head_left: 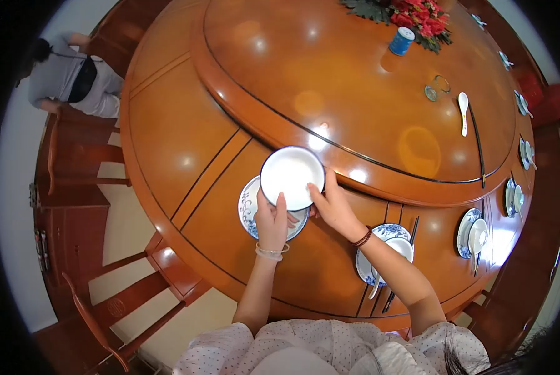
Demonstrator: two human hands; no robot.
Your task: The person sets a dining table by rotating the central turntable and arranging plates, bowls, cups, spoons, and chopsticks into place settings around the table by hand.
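Between both hands I hold a white bowl (290, 172) with a dark rim, its inside facing up toward me. My left hand (272, 220) grips the near left edge, thumb over the rim. On the right side, my right hand (331, 201) is closed on the same rim with its thumb inside. Below the bowl, a blue-patterned plate (248, 215) lies on the table, partly hidden by the bowl and my left hand. Right of my forearm sits another plate (372, 234) with a white bowl (398, 250), a spoon (375, 287) and chopsticks (414, 230).
A round wooden table (167, 156) carries a raised turntable (330, 81) with red flowers (420, 19), a blue can (402, 41), a clear glass (435, 90), a white spoon (463, 114) and chopsticks (478, 144). Several place settings line the right edge. Wooden chairs (130, 300) and another person (80, 75) are at left.
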